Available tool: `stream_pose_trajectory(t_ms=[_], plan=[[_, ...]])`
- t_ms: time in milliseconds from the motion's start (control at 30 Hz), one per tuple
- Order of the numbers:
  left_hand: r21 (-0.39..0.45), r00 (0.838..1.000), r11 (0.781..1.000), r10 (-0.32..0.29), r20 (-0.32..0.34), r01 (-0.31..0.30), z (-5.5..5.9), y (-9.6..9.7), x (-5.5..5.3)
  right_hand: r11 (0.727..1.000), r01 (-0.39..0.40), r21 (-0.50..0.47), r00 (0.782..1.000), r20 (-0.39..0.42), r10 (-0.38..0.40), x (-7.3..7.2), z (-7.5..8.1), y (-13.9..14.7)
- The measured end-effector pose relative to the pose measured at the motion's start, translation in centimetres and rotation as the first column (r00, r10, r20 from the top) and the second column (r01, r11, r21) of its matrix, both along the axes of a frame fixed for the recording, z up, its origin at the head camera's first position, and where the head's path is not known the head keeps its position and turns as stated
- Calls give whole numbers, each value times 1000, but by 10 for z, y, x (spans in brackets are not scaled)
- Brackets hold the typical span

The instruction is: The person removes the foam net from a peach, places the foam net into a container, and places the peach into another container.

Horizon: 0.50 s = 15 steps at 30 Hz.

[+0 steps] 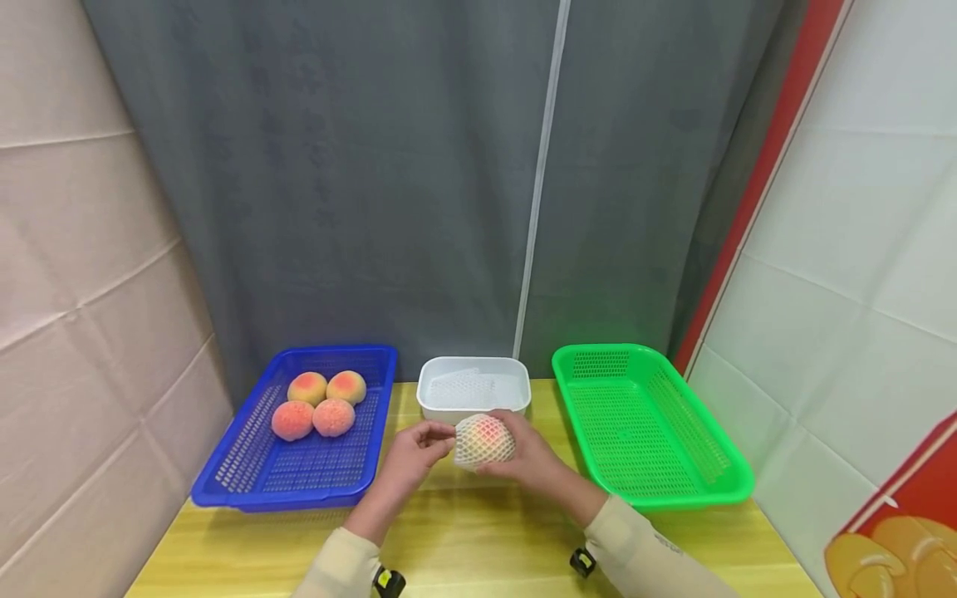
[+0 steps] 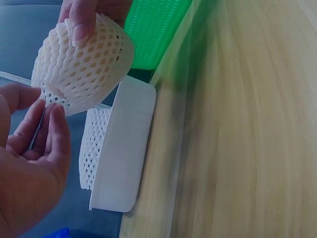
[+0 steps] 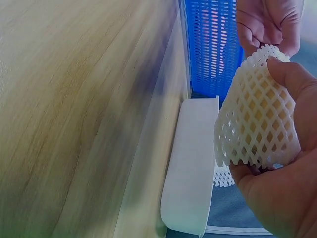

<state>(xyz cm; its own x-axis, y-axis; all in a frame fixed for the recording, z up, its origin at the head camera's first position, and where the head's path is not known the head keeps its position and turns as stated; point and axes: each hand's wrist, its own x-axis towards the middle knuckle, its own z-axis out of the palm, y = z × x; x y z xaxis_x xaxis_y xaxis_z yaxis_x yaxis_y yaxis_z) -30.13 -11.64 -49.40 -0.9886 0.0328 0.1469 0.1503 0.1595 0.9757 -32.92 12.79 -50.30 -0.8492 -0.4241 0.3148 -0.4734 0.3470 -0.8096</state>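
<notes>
A peach in a white foam net [image 1: 484,440] is held up in front of me, over the wooden table. My right hand [image 1: 529,453] grips it from the right, thumb and fingers spread around the netted fruit. At its left end, my left hand [image 1: 420,453] pinches the edge of the foam net [image 2: 81,69] between thumb and fingertips. The right wrist view shows the net [image 3: 257,116] stretched over the yellowish fruit, narrowing toward the left hand [image 3: 270,25]. Several bare peaches [image 1: 334,417] lie in the blue basket [image 1: 381,415] to the left.
Just behind the hands stands a white tub [image 1: 473,415] with more foam netting [image 1: 463,389] inside. A green basket [image 1: 688,399] is on the right of the wooden table [image 1: 478,548]. Grey curtain [image 1: 374,183] hangs behind, with pale walls at both sides.
</notes>
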Motion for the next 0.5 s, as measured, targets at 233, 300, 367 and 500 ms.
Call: stream_pose_trajectory(t_ms=[233, 300, 367, 500], plan=[[-11, 997, 997, -81, -6, 81, -2, -1, 0, 1000, 0, 12, 1000, 3, 0, 3, 2, -1], [-15, 995, 995, -95, -10, 95, -3, -1, -1, 1000, -4, 13, 1000, -1, 4, 4, 3, -1], [-19, 993, 993, -118, -10, 118, -3, -1, -2, 1000, -8, 16, 1000, -10, 8, 4, 4, -1], [-13, 985, 985, -175, 7, 175, -2, -1, -2, 999, -26, 18, 999, -30, 27, 4, 6, -1]])
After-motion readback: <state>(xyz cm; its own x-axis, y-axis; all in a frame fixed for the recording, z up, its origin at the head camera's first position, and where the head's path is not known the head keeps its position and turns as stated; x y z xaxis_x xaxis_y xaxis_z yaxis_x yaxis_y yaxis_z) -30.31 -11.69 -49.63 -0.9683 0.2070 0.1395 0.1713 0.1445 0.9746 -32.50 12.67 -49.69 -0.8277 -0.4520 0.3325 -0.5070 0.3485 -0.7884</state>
